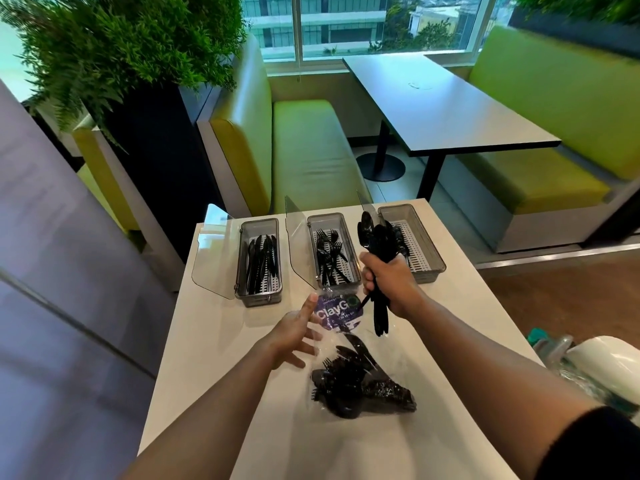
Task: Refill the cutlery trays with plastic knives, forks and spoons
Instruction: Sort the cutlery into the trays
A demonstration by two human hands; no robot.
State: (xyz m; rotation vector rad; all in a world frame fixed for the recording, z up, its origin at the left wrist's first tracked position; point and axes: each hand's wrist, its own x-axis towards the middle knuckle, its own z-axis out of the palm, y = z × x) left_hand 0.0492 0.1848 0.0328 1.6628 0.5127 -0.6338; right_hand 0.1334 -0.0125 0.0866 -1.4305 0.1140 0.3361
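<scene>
Three clear cutlery trays stand in a row at the far side of a white table. The left tray holds black knives, the middle tray holds black forks, and the right tray holds a few spoons. My right hand grips a bundle of black plastic spoons upright, between the middle and right trays. My left hand is spread open, its thumb against a clear plastic bag with a purple label. Black forks and other cutlery lie in the bag on the table.
Each tray's clear lid stands raised, such as the left one. A green booth bench and a dark dining table lie beyond. A planter with ferns stands far left. A white container sits at the right edge.
</scene>
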